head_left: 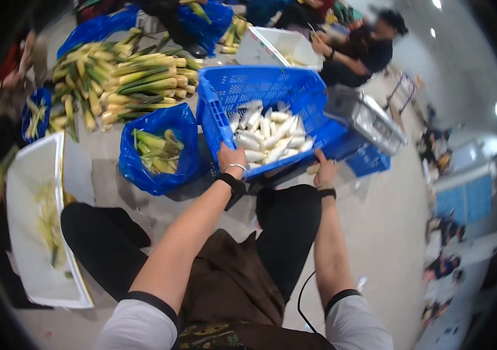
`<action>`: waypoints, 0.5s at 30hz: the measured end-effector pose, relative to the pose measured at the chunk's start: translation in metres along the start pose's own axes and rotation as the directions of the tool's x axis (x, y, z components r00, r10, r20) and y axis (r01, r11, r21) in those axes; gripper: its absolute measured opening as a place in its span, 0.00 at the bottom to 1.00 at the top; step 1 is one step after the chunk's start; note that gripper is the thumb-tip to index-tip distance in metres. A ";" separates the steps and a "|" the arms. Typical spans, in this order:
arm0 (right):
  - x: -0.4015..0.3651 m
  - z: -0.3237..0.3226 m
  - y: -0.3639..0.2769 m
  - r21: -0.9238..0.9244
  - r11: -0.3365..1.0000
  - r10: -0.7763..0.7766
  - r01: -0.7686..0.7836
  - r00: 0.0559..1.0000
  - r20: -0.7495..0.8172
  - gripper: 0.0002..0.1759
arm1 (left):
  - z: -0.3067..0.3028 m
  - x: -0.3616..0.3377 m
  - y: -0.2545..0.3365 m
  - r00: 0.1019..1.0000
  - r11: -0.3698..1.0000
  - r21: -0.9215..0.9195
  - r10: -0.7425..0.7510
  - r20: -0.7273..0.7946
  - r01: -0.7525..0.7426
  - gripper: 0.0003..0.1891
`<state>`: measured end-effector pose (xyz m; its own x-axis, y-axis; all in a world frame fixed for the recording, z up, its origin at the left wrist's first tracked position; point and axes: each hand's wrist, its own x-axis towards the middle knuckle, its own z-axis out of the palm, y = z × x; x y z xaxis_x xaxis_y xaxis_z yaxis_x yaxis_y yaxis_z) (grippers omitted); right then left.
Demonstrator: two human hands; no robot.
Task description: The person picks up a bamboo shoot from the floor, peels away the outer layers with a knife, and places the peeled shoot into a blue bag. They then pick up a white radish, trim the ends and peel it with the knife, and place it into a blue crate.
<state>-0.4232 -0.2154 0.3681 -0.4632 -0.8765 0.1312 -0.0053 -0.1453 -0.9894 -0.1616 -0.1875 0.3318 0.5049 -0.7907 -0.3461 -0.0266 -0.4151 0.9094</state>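
Observation:
A blue perforated plastic basket (263,79) is tilted toward me in front of my knees. Many peeled white shoots (271,131), which look like water bamboo, lie in it. My left hand (232,158), with a bracelet and a dark wristband, grips the basket's near left corner. At the near right, my right hand (325,170) holds the rim with the thumb up; its other fingers are partly hidden beneath. A blue plastic bag (129,149) holding green husks (158,153) stands left of the basket.
Unpeeled shoots (143,79) are heaped on the floor at far left. A white foam box (56,175) stands left, another foam box (251,49) behind the basket. A metal container (371,119) sits at right near a lower blue crate (371,160). A person (371,49) sits beyond.

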 end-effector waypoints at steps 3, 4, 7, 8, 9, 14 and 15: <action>-0.009 0.005 -0.014 -0.005 1.000 0.010 -0.010 1.000 0.000 0.16 | 0.011 0.025 -0.012 0.991 0.994 -0.003 0.112 -0.079 -0.112 0.19; -0.010 -0.001 -0.012 -0.007 1.000 -0.002 0.002 1.000 0.026 0.17 | 0.008 0.026 -0.008 0.989 0.992 0.001 0.126 -0.073 -0.126 0.17; -0.014 -0.016 -0.015 0.244 0.961 0.118 -0.133 0.990 0.078 0.21 | -0.007 0.066 0.000 0.985 0.988 -0.022 0.155 0.071 -0.154 0.13; -0.018 -0.018 -0.020 0.316 0.940 0.110 -0.126 0.992 0.067 0.24 | -0.016 0.073 0.015 0.980 0.988 0.009 0.154 0.130 -0.156 0.13; -0.018 -0.022 -0.019 0.438 0.892 0.092 -0.110 0.994 0.063 0.26 | -0.016 0.094 0.018 0.973 0.987 0.022 0.152 0.174 -0.159 0.17; -0.009 -0.004 -0.023 0.445 0.893 0.114 -0.066 0.990 -0.082 0.18 | -0.010 0.081 0.047 0.858 0.728 0.581 0.504 -0.096 -0.363 0.35; -0.011 0.006 -0.027 0.381 0.923 0.118 -0.053 0.982 -0.149 0.17 | -0.012 0.069 0.048 0.669 0.549 0.612 0.742 -0.043 -0.569 0.39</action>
<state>-0.4126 -0.2049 0.3939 -0.5873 -0.8094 0.0028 0.3576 -0.2626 -0.8962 -0.1172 -0.2570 0.3547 0.3555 -0.8176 0.4530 -0.8303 -0.0536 0.5548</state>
